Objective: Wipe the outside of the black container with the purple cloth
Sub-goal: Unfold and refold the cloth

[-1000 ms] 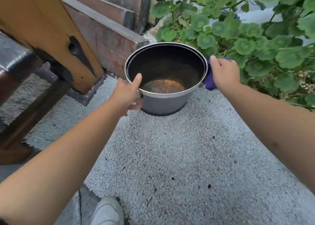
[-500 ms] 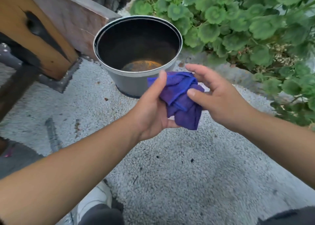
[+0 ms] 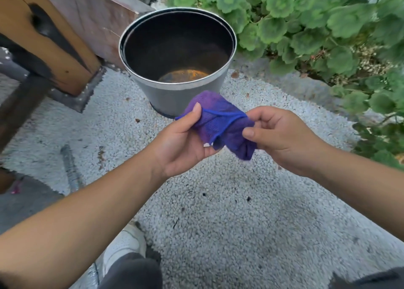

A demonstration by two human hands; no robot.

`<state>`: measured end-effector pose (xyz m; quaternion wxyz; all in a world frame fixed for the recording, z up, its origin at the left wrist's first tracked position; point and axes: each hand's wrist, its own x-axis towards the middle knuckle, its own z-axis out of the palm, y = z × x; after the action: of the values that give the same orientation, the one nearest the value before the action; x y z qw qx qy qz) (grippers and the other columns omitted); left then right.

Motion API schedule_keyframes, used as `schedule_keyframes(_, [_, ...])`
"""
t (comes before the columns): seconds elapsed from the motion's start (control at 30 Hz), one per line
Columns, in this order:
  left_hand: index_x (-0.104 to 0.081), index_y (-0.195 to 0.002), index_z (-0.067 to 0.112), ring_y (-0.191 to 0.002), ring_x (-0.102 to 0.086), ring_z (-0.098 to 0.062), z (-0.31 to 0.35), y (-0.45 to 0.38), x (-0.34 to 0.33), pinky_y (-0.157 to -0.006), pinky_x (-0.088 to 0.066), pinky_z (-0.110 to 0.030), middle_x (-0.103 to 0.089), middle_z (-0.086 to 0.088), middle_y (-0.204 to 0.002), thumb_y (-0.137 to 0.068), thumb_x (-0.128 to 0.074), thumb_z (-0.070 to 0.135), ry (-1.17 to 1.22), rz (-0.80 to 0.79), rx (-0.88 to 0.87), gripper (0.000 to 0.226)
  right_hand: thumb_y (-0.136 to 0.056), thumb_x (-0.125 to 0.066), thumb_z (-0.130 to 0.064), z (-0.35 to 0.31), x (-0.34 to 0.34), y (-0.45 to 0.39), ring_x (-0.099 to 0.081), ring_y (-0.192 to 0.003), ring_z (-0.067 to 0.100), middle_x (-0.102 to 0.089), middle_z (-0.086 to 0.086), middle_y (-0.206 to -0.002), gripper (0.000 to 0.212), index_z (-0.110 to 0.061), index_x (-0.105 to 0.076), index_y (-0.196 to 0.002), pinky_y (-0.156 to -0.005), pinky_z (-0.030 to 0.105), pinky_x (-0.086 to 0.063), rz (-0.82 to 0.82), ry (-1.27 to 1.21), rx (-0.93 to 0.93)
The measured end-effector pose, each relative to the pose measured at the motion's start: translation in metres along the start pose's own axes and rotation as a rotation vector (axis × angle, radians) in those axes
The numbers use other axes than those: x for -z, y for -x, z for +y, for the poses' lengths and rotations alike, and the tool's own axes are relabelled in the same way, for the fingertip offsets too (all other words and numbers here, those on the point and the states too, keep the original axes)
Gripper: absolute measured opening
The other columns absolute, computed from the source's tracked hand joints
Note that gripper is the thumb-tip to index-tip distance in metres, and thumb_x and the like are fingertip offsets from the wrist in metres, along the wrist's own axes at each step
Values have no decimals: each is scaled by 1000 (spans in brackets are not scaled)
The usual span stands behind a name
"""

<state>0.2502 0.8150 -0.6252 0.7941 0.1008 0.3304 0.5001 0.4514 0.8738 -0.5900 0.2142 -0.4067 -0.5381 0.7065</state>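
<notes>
Purple cloth [image 3: 220,122] bunched between left hand [image 3: 183,142] and right hand [image 3: 277,135], both pinching it; soft, light, likely best wadded in palm. Black container [image 3: 177,54] upright on gravel [image 3: 218,201] just beyond; looks rigid, probably light, steady by rim.

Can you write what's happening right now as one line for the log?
hands: left hand and right hand both hold purple cloth | black container: upright on gravel, untouched | wiping: none now

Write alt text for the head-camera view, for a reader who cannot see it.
Two bare hands, left hand and right hand, hold a crumpled purple cloth between them above pebbled ground, just before a round black container standing beside leafy green plants.
</notes>
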Motion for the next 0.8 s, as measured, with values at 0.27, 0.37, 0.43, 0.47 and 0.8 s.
schedule_keyframes(0.27, [-70,-116,6,-111,-68,-29,7,5,12,-93,-56,-43,-70,-15,-121,-93,-56,35,-13,27,-50,39,-59,-83,-51,0,-17,3,-43,-122,-8,-44,-12,-134,73,-45,-45,-122,-100,26,-43,-27,610,205])
schedule_keyframes(0.37, [-69,-114,9,-101,-71,-28,23,13,16,-87,-58,-42,-73,-13,-111,-79,-80,27,-58,-86,-71,41,-46,-86,-65,4,-16,-9,-36,-138,1,-38,-4,-152,119,-34,-27,-145,-115,39,-29,-164,239,-81])
schedule_keyframes(0.43, [-68,-107,13,-93,-71,-22,35,17,19,-80,-60,-36,-72,-8,-101,-72,-86,25,-144,-151,-82,42,-49,-93,-51,10,-12,-15,-51,-132,25,-55,10,-142,117,-18,-36,-145,-113,45,-35,-272,-171,-233])
schedule_keyframes(0.47, [-68,-103,16,-89,-71,-19,40,18,20,-76,-60,-33,-72,-5,-97,-74,-85,25,-199,-172,-95,35,-51,-95,-40,14,-12,-16,-56,-126,29,-59,13,-136,106,-13,-45,-140,-109,45,-40,-288,-296,-278])
schedule_keyframes(0.8, [-71,-102,15,-91,-71,-17,60,62,-20,-82,-58,-35,-77,-2,-98,-86,-71,5,-611,357,-146,19,-72,-65,3,-62,-21,8,-71,-83,22,-73,7,-94,41,-9,-56,-109,-70,33,-59,155,-381,-244])
